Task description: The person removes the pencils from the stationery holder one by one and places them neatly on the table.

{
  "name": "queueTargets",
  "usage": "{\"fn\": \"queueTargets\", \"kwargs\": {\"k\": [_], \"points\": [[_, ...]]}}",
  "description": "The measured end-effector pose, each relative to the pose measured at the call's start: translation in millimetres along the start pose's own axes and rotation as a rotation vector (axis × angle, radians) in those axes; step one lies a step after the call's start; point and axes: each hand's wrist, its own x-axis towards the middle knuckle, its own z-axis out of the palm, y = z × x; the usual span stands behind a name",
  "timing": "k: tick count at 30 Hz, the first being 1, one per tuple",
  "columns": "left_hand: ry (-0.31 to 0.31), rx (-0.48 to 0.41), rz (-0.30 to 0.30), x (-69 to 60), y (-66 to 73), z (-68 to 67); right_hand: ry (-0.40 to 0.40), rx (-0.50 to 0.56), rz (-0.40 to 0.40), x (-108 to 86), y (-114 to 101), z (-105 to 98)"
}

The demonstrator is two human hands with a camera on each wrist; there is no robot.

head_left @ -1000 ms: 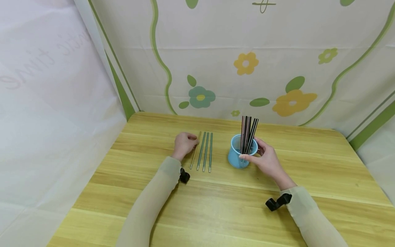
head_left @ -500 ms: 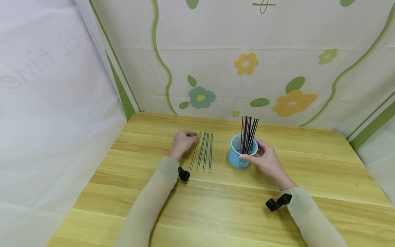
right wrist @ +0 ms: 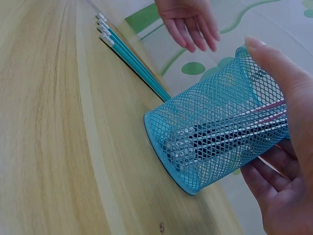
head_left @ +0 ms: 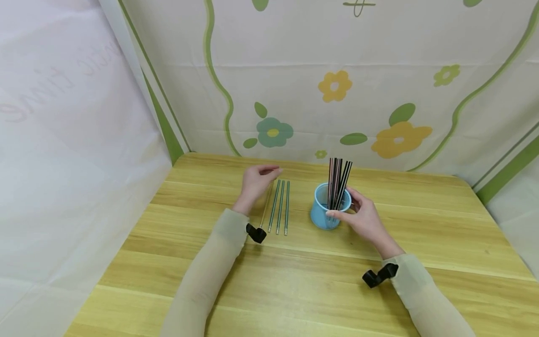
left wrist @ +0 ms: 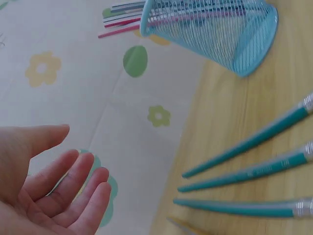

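Note:
My left hand (head_left: 254, 185) hovers over the far ends of a row of pencils, its fingers loosely extended and holding nothing, as the left wrist view shows. Three teal pencils (head_left: 280, 206) lie side by side on the table, with silver-ended tips toward me. Left of them lies a gold pencil (head_left: 265, 208), partly hidden under the left hand. My right hand (head_left: 365, 217) grips a blue mesh pencil holder (head_left: 318, 217) from its right side, thumb at the near rim and fingers behind. Several dark striped pencils (head_left: 335, 180) stand in the holder, leaning slightly right.
The wood-grain table (head_left: 294, 285) reaches back to a pale curtain (head_left: 294, 84) printed with flowers. Another white curtain (head_left: 76, 178) hangs along the left side. Black wrist cameras sit at both cuffs.
My left hand has lifted off the gold pencil and shifted away from me and slightly right, over the pencils' far ends. The right hand and the holder have stayed in place.

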Motion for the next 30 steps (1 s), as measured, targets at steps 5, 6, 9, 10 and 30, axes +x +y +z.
{"fn": "queueTargets", "kwargs": {"k": [5, 6, 9, 10, 30], "points": [[-0.032, -0.021, 0.053, -4.2, 12.5, 12.2, 0.004, 0.003, -0.016, 0.4, -2, 0], [-0.043, -0.021, 0.061, -5.3, 14.4, 14.9, 0.004, 0.004, -0.018, 0.4, -2, 0], [-0.068, -0.012, 0.087, -6.9, 17.1, 23.7, 0.004, 0.004, -0.018, 0.0, -2, 0], [-0.073, -0.008, 0.093, -7.3, 17.5, 26.7, 0.004, 0.003, -0.019, -0.2, -2, 0], [-0.153, 0.002, 0.181, -10.3, 23.2, 74.9, 0.019, -0.01, -0.028, 0.2, 1, 1]]}}
